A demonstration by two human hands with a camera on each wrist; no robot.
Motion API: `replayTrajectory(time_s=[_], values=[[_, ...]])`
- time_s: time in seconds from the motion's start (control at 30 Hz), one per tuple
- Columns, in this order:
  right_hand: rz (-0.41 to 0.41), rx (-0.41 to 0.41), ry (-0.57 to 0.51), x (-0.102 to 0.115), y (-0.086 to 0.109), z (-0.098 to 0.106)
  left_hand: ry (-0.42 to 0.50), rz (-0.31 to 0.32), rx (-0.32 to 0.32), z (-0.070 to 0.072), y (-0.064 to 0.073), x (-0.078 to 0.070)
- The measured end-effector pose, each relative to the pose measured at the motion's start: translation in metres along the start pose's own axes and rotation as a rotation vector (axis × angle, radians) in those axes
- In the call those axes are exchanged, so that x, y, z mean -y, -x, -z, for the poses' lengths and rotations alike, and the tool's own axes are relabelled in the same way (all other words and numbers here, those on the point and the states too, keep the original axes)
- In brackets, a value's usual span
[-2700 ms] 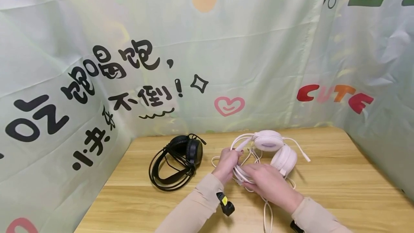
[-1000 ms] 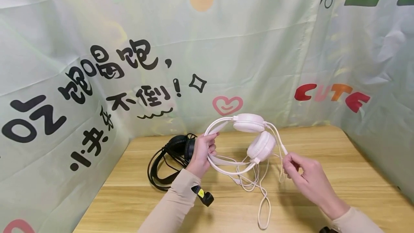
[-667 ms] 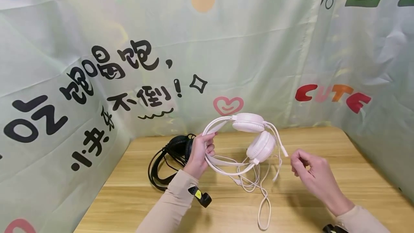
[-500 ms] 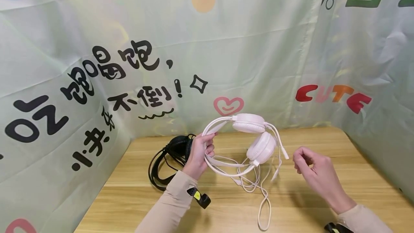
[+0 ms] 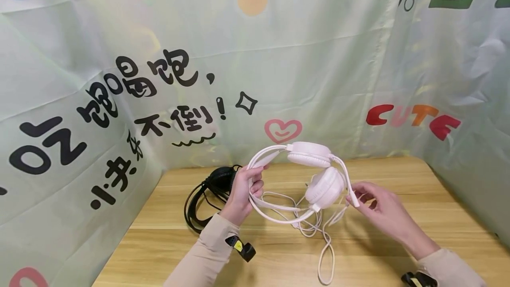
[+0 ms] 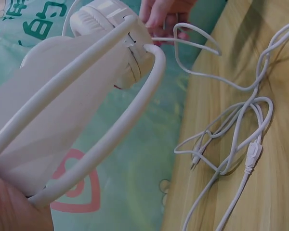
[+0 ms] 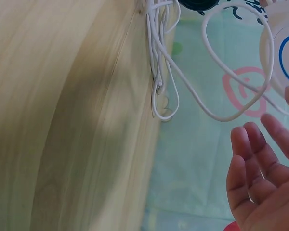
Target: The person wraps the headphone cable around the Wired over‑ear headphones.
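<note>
Left hand (image 5: 241,191): clamped on the headband of a white plastic over-ear headset (image 5: 324,188), fingers curled round it. Headset is held up above a pale, wood-grained tabletop (image 5: 159,238), tilted, headband toward my left, ear cups to the right. Headband is two smooth round tubes plus a wide, flat matte strap between them; the loop leaves an open gap in the middle. Ear cups are thick discs with padded rims; one shows a blue ring (image 7: 282,50).

Right hand (image 5: 380,205): fingers apart and loosely bent, at the tip of the slim, curved white microphone boom (image 5: 347,176). Can't tell if they touch it.

Thin, glossy white cable (image 6: 255,91) drops from the headset and lies in tangled loops on the tabletop, with a thicker moulded plastic piece (image 6: 253,155) on it. One long loop reaches toward the near side.

Black headset (image 5: 220,180), round padded cups and thin curved bands, lies left of my left hand, partly hidden behind it.

Tabletop's far edge runs just in front of a creased, pale green printed fabric wall (image 5: 318,56); far right corner is rounded. There's room sideways between my right hand and the right-hand fabric.
</note>
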State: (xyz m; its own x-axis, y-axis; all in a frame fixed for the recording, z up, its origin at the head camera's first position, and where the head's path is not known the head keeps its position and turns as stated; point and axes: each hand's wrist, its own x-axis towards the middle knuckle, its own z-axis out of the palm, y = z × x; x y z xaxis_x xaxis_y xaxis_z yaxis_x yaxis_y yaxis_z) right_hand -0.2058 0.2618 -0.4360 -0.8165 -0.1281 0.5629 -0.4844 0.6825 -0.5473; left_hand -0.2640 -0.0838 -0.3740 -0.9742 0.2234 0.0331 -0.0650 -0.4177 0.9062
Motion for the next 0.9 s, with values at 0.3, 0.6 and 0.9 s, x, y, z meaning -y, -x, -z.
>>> replayTrajectory(time_s=[0.3, 0.6, 0.9], values=[[0.127, 0.001, -0.001, -0.006, 0.000, -0.002, 0.001, 0.005, 0.071, 0.004, 0.009, -0.002], [0.170, 0.035, -0.011, -0.002, -0.001, -0.004, 0.037, 0.026, 0.105, 0.009, 0.016, -0.004], [0.155, 0.024, 0.009, -0.005, -0.004, -0.002, 0.020, 0.049, 0.150, 0.014, 0.023, -0.003]])
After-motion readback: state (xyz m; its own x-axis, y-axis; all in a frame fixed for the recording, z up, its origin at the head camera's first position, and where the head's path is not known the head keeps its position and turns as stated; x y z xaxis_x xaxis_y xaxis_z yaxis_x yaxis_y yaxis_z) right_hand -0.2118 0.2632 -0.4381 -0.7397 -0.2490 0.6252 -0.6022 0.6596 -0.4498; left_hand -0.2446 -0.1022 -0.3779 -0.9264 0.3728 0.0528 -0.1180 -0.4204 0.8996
